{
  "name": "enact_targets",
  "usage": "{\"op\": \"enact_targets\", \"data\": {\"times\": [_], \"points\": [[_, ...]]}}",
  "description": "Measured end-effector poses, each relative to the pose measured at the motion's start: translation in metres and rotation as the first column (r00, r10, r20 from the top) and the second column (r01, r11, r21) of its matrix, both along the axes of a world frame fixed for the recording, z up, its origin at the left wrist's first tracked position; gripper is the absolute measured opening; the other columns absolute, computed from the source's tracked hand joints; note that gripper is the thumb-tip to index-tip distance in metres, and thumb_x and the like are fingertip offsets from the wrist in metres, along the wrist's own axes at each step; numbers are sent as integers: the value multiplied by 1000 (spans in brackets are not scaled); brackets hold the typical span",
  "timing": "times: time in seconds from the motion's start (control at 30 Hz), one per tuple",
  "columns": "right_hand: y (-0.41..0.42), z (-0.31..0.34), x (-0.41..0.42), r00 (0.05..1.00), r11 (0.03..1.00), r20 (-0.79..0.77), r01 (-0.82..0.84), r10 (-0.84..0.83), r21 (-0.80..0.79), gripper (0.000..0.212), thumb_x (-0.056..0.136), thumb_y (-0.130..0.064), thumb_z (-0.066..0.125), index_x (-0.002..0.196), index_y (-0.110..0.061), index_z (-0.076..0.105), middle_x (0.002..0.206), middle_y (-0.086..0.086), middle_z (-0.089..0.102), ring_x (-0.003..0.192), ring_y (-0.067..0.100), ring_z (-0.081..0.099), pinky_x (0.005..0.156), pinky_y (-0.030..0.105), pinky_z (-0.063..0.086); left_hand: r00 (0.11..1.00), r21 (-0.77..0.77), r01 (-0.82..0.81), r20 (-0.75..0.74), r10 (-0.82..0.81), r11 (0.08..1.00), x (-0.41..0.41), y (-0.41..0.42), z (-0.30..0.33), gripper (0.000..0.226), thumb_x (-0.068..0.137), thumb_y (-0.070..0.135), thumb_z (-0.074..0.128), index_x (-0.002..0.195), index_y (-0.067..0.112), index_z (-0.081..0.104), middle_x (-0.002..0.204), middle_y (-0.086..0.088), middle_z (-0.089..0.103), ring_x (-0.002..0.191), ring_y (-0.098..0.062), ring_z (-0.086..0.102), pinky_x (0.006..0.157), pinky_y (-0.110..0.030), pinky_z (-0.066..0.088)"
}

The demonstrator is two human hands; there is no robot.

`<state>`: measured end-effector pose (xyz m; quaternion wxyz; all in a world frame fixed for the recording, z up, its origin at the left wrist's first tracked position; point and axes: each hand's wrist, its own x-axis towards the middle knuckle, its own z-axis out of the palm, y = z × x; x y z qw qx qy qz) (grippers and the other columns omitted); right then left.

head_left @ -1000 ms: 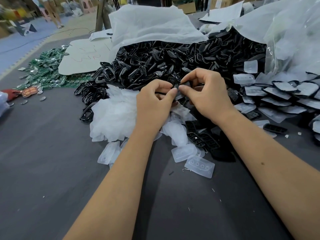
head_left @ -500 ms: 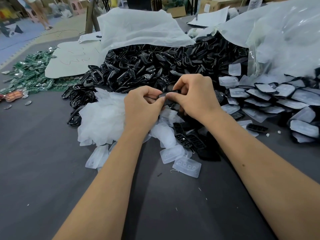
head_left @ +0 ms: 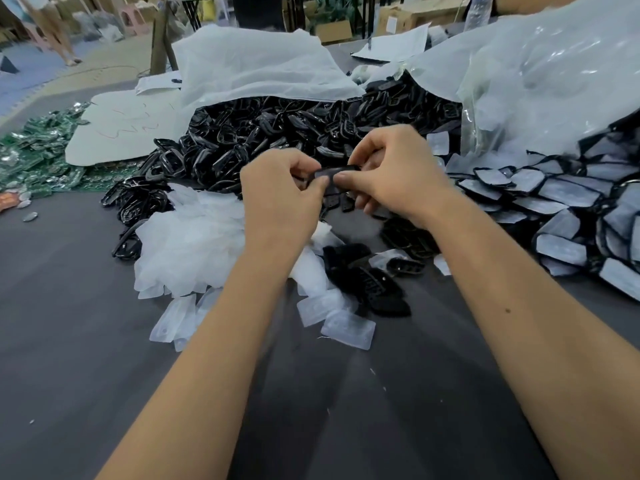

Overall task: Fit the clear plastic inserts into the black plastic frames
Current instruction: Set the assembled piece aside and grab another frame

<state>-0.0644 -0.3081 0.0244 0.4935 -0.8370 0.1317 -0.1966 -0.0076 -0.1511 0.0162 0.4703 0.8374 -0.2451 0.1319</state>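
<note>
My left hand (head_left: pixel 277 195) and my right hand (head_left: pixel 398 174) meet above the table and pinch one black plastic frame (head_left: pixel 334 172) between thumbs and fingers; a pale clear insert seems to lie in it. Behind my hands a big heap of black frames (head_left: pixel 277 133) spills from under a white sheet. A pile of clear inserts (head_left: pixel 187 244) lies left of my left wrist, with loose inserts (head_left: pixel 348 329) nearer me. Frames with inserts fitted (head_left: pixel 561 199) are spread at the right.
A small cluster of black parts (head_left: pixel 367 285) lies under my forearms. Green circuit boards (head_left: pixel 38 161) cover the far left. A white sheet (head_left: pixel 249 71) and a clear plastic bag (head_left: pixel 540 81) drape the back. Grey table surface (head_left: pixel 86 358) stretches toward me.
Both hands kept working the black frame between their fingertips, and it now shows more plainly between the thumbs. The view shifted slightly to the right and up.
</note>
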Motion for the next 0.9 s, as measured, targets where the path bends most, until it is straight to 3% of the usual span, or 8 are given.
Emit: {"op": "enact_targets", "data": {"times": [0.07, 0.2, 0.27, 0.37, 0.5, 0.63, 0.77, 0.9], "points": [[-15, 6, -13, 997, 994, 41, 67, -70, 86, 30, 80, -13, 91, 89, -6, 63, 57, 8, 70, 49, 23, 71, 43, 27, 52, 999, -29, 30, -13, -31, 999, -4, -17, 8, 10, 82, 13, 85, 86, 18, 78, 73, 6, 72, 68, -13, 73, 73, -36, 61], [-46, 7, -46, 955, 956, 62, 287, -291, 63, 30, 79, -14, 91, 86, -11, 61, 51, 2, 67, 44, 18, 69, 40, 24, 50, 988, -75, 125, -84, -131, 989, -23, -72, 12, 7, 82, 13, 85, 86, 15, 79, 75, 3, 73, 73, -14, 73, 75, -33, 61], [-63, 6, -63, 906, 907, 63, 420, -418, -38, 30, 77, -18, 92, 83, -15, 62, 55, 2, 68, 46, 14, 69, 41, 25, 53, 981, -71, 141, -120, -149, 987, -34, -101, 11, 8, 82, 17, 86, 88, 18, 80, 76, 6, 72, 74, -10, 70, 76, -26, 57], [-89, 7, -83, 826, 798, 62, 558, -560, -228, 27, 75, -28, 91, 80, -18, 67, 75, 5, 73, 65, 23, 74, 64, 35, 61, 969, -54, 184, -157, -190, 982, -51, -141, 8, 13, 82, 22, 87, 93, 20, 82, 82, 7, 74, 82, -9, 71, 80, -25, 56], [-107, 6, -93, 744, 685, 45, 634, -666, -359, 36, 73, -39, 92, 93, -13, 76, 86, 2, 69, 86, 20, 67, 74, 25, 47, 966, -11, 209, -156, -208, 978, -65, -168, 6, 12, 84, 24, 86, 93, 20, 80, 89, 3, 77, 91, -16, 73, 84, -32, 58], [-109, 3, -96, 680, 629, 75, 710, -730, -318, 43, 80, -37, 87, 108, -11, 69, 100, 2, 63, 93, 18, 58, 76, 26, 40, 972, -2, 203, -119, -202, 979, -65, -166, 4, 8, 91, 26, 78, 88, 18, 79, 81, 6, 74, 80, -12, 68, 72, -25, 49], [-91, 8, -84, 684, 612, 199, 723, -702, -320, 19, 90, -25, 75, 104, -12, 70, 89, 0, 63, 91, 22, 59, 72, 19, 34, 983, 17, 156, -104, -154, 988, -52, -143, 0, 16, 96, 24, 72, 82, 16, 76, 71, 9, 67, 67, -5, 61, 56, -11, 36], [-48, 7, -55, 811, 717, 236, 583, -535, -381, 4, 90, -18, 69, 89, -17, 73, 76, -4, 65, 80, 19, 67, 78, 27, 51, 995, 64, 98, -42, -96, 993, -40, -106, -2, 12, 92, 23, 72, 88, 15, 80, 79, 5, 72, 78, -13, 65, 70, -22, 45]]}}
